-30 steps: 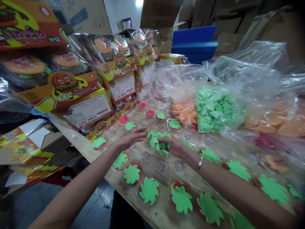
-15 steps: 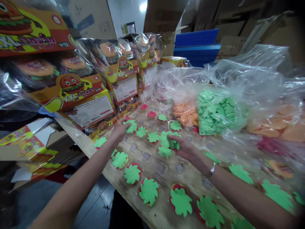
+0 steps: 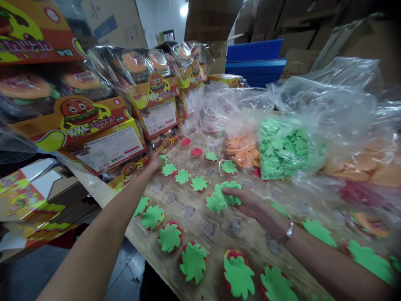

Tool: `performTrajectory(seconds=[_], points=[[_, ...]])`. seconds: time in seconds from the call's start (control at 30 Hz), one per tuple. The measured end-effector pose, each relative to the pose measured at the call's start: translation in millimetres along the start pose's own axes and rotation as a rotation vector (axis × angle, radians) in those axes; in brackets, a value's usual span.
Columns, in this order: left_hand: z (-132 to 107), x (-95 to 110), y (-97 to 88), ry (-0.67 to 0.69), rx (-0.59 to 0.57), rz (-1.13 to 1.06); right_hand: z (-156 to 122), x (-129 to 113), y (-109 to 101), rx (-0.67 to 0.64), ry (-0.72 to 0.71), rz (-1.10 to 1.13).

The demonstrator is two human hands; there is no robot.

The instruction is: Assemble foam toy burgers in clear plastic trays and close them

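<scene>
My right hand (image 3: 246,200) grips a small stack of green lettuce-shaped candy pieces (image 3: 221,197) above the middle of the table, thumb on top. Farther off on the left, my left hand (image 3: 154,162) is closed at a green lettuce-shaped piece (image 3: 163,159) at the end of a row; its fingertips are partly hidden. Beside it in that row, green pieces (image 3: 182,176) lie on red ones in clear plastic moulds. A nearer row has larger-looking green pieces (image 3: 193,261) over red and yellow layers. Between the rows, clear mould cups (image 3: 189,211) show greyish bottoms.
Packed burger-candy display boxes (image 3: 103,129) in clear wrap line the left edge. At the back stand open plastic bags with green pieces (image 3: 283,146) and orange pieces (image 3: 241,150). Printed cartons (image 3: 25,188) are stacked beside the table, left. Red pieces (image 3: 196,151) lie toward the back.
My left hand has moved left, from the neighbouring green piece to one at the row's end. My right hand still holds its stack, now slightly lower in view. The view has shifted slightly.
</scene>
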State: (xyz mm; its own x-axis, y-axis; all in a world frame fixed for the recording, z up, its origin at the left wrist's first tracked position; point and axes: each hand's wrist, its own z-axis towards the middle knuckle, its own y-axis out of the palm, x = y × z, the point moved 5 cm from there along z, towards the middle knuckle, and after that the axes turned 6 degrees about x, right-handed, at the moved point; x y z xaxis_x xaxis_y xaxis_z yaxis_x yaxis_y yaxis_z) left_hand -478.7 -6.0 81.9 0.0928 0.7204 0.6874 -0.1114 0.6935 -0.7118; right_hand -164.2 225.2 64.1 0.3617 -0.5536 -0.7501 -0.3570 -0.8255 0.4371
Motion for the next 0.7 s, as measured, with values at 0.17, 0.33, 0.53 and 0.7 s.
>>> performTrajectory(seconds=[0.17,0.33,0.53,0.7], points=[[-31.9,39.4,-14.0,0.273,0.040,0.021,10.5,-5.4,-2.7,0.072,-0.030,0.088],[-144.5,95.9,8.5,0.291,-0.475,-0.382,14.7,-12.5,16.7,0.023,-0.102,0.093],[-194.3,107.9,35.5,0.079,-0.562,-0.742,11.6,-13.9,16.3,0.125,-0.162,0.015],[-90.1,112.9,57.3,-0.001,-0.367,-0.660,0.0,-24.3,-15.8,0.229,-0.105,0.013]])
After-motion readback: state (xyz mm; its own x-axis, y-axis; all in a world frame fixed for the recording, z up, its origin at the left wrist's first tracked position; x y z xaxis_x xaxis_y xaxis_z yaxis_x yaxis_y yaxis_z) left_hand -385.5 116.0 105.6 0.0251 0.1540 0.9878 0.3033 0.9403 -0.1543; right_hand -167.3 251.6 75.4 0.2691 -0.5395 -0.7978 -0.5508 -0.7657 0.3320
